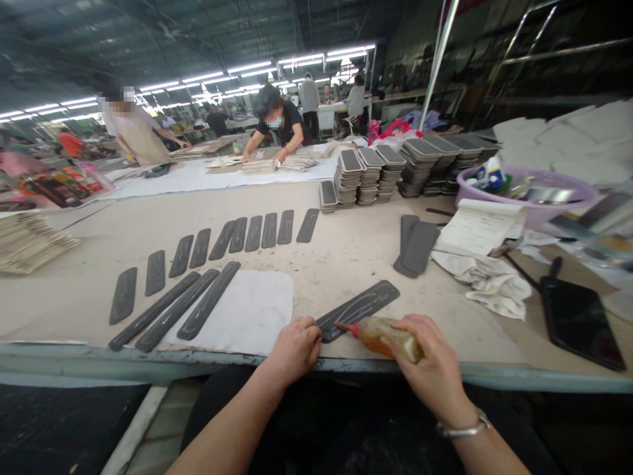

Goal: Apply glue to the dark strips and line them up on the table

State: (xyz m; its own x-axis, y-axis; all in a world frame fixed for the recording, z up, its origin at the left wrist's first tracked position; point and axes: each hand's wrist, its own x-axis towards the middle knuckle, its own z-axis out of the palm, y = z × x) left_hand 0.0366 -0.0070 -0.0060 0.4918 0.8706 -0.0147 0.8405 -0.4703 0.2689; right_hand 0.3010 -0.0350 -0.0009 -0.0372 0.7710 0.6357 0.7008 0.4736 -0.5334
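My right hand point(429, 359) is wrapped round a glue bottle point(388, 336) tilted sideways, its red nozzle pointing left over a dark grey strip point(363, 305). Shiny wet lines run along that strip's top. At the strip's near left end, my left hand point(295, 346) grips the edge with curled fingers. To the left, long grey strips point(210, 300) lie slanted, partly over a white sheet point(247, 310). Behind them stands a row of shorter grey pieces point(254, 233), several with shiny streaks on top.
Stacks of grey pieces point(368, 173) stand at the back. To the right are loose grey pieces point(418, 247), a crumpled cloth point(494, 284), a purple basin point(558, 212) and a black tablet-like object point(581, 320). A co-worker point(277, 125) bends over pale sheets across the table.
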